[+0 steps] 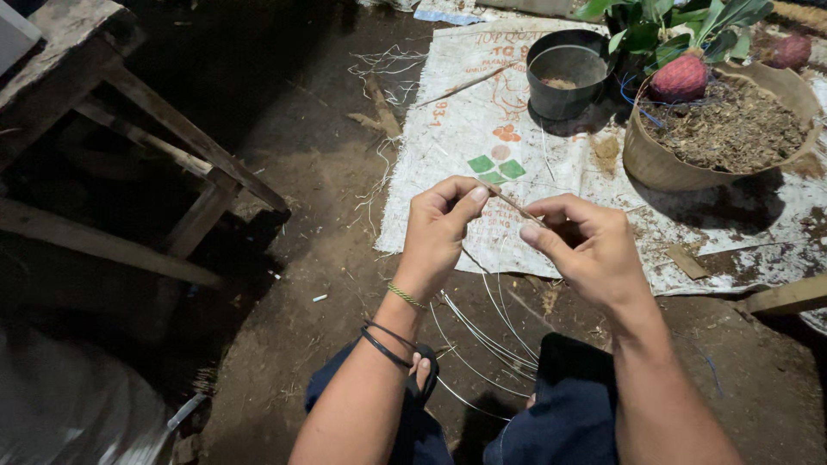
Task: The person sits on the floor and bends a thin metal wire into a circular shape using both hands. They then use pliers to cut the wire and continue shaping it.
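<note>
My left hand (441, 231) and my right hand (584, 245) are raised together over my knees. Between their fingertips they pinch a thin brown stick (515, 205). The left thumb and forefinger hold its left end, and the right fingers hold its lower right end. Several thin loops of pale wire (482, 331) hang below the hands and curve down toward my sandalled foot (422, 368). Whether the wire is joined to the stick is hidden by the fingers.
A white woven sack (469, 129) lies on the dirt floor ahead. On it stand a dark round pot (564, 73) and a tan basket of mulch (680, 168) with a reddish bulb plant (680, 76). A wooden bench frame (146, 129) is at the left.
</note>
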